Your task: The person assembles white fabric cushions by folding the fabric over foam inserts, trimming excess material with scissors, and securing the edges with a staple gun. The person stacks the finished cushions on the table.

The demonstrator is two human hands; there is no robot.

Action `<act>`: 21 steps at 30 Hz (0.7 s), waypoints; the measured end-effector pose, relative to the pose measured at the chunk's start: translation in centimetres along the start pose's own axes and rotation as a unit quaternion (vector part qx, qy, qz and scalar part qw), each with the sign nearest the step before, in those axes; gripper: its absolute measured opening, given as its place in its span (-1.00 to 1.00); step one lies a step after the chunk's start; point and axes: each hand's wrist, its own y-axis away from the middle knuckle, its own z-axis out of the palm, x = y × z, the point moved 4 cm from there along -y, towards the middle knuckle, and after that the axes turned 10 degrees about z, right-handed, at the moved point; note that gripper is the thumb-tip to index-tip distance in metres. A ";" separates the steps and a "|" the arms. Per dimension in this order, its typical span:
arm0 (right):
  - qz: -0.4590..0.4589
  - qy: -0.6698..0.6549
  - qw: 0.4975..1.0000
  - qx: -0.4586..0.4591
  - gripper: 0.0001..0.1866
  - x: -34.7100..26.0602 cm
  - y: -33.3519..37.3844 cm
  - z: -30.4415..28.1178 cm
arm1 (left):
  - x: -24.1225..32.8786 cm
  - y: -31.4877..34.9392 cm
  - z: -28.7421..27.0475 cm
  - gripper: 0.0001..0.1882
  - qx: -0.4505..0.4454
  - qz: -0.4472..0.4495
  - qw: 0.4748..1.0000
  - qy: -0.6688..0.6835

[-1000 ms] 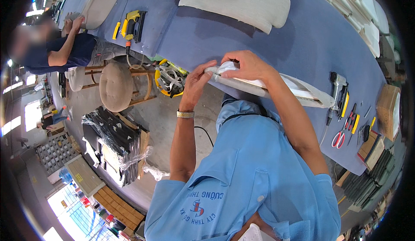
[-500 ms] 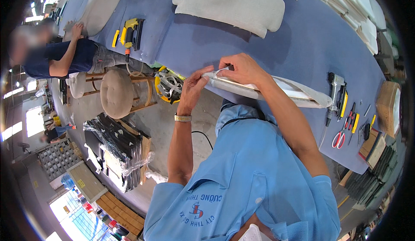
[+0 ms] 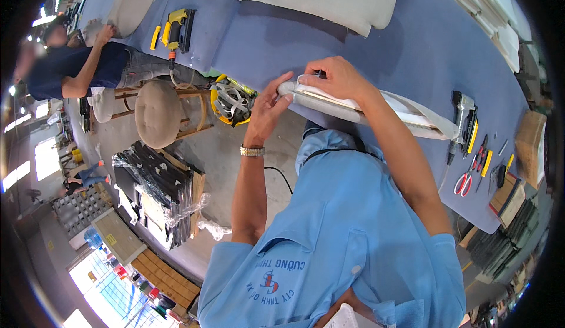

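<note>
1. Through my head-camera feed, a long grey padded panel (image 3: 318,102) lies along the near edge of a blue-covered table (image 3: 253,57).
2. I see the left hand (image 3: 268,109) clamped on the panel's rounded left end, thumb on the near side, fingers on the far side.
3. The right hand (image 3: 340,84), I note, has thumb and fingertips pinched together on white cloth (image 3: 302,80) along the panel's upper side.
4. I spot a silver air gun (image 3: 459,122) near the panel's right end, red-handled scissors (image 3: 463,184) just beyond.
</note>
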 end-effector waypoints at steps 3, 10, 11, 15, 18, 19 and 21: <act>-0.023 -0.001 1.000 -0.002 -0.64 -0.4 0.2 -0.4 | -0.4 -0.5 -0.1 -0.47 0.015 0.040 0.999 -0.006; -0.024 0.015 1.000 -0.004 -0.65 -0.1 0.0 -0.6 | 0.4 -0.8 0.0 -0.50 0.012 0.024 1.000 -0.013; -0.023 0.013 1.000 -0.006 -0.65 -0.2 0.0 -0.7 | 0.3 -0.8 -0.1 -0.50 0.010 0.026 1.000 -0.008; -0.023 0.004 1.000 -0.008 -0.65 -0.1 0.0 -0.6 | 0.0 -0.8 -0.3 -0.46 -0.009 -0.005 1.000 0.008; -0.022 -0.006 1.000 -0.012 -0.65 0.1 0.0 -0.4 | 0.5 -0.7 -0.5 -0.46 -0.029 -0.007 1.000 -0.005; -0.020 -0.009 1.000 -0.015 -0.65 0.1 0.0 -0.4 | 0.4 -0.7 -0.6 -0.46 -0.029 -0.002 1.000 0.002; -0.026 -0.012 1.000 -0.001 -0.60 0.3 0.0 -0.1 | 0.0 -0.7 -0.8 -0.47 -0.032 0.006 0.999 0.016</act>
